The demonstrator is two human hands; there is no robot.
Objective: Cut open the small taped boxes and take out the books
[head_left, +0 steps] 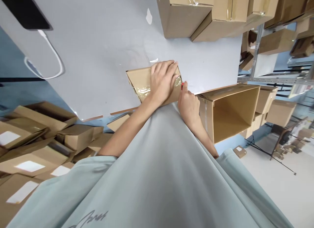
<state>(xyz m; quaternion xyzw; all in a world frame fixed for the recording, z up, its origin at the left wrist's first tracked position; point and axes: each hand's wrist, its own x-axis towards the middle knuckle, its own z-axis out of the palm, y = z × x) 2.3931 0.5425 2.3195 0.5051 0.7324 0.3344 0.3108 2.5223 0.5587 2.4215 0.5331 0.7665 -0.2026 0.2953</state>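
Observation:
A small cardboard box (141, 79) with shiny clear tape across it rests at the near edge of the grey table. My left hand (162, 79) lies over its upper face and holds it, fingers bent toward the far right corner. At the box's right edge, my right hand (188, 103) is closed around a small red box cutter (182, 85), index finger stretched along it. Most of the cutter is hidden by the fingers, and its blade cannot be made out.
Taped cartons (188, 20) stand along the table's (98, 57) far right side. A black phone (26, 10) with a white cable (57, 57) lies at far left. An open carton (233, 113) is right of me. Boxes (36, 152) pile up at left; shelving (274, 79) stands right.

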